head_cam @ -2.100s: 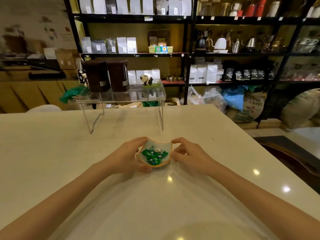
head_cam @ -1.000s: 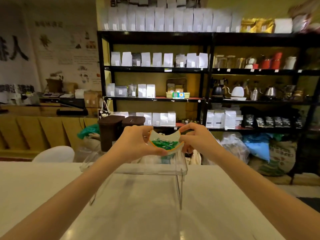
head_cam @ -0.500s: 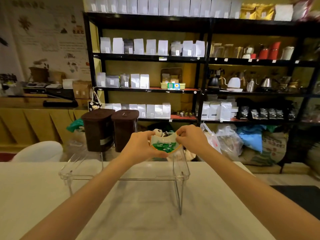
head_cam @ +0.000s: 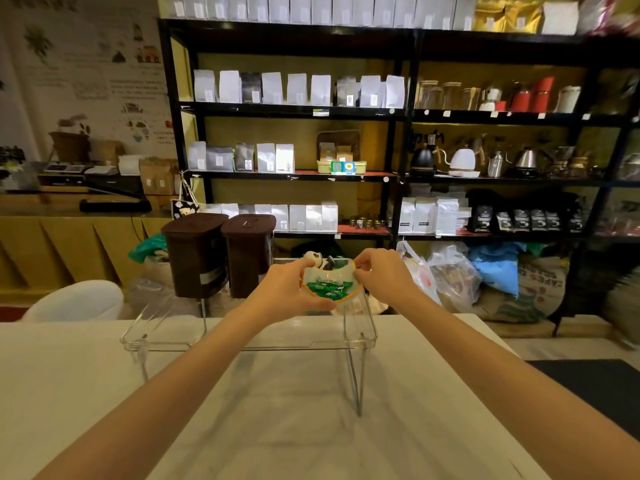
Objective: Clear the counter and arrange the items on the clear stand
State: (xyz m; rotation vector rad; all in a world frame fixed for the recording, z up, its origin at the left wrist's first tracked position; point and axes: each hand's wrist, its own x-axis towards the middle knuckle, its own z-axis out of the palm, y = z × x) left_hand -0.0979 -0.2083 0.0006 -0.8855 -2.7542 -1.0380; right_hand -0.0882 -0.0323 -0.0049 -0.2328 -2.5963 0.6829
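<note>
A small orange-rimmed dish (head_cam: 329, 289) filled with green-wrapped candies is held over the right part of the clear stand (head_cam: 249, 344). My left hand (head_cam: 287, 289) grips its left edge and my right hand (head_cam: 379, 271) pinches its right rim. Whether the dish rests on the stand's top or hovers just above it cannot be told. A small panda figurine (head_cam: 313, 257) stands at the stand's back edge, just behind the dish. Two brown lidded canisters (head_cam: 221, 254) stand on the left half of the stand.
The stand sits on a pale counter (head_cam: 104, 393) with its legs toward me. Behind the counter are black shelves (head_cam: 398, 174) of bags and kettles, plastic bags and sacks (head_cam: 491, 271) on the floor, and a white chair back (head_cam: 76, 299) at left.
Both hands lifted the candy dish from the counter up to the clear stand. Over the last half second it sank slightly toward the stand's top near the panda.
</note>
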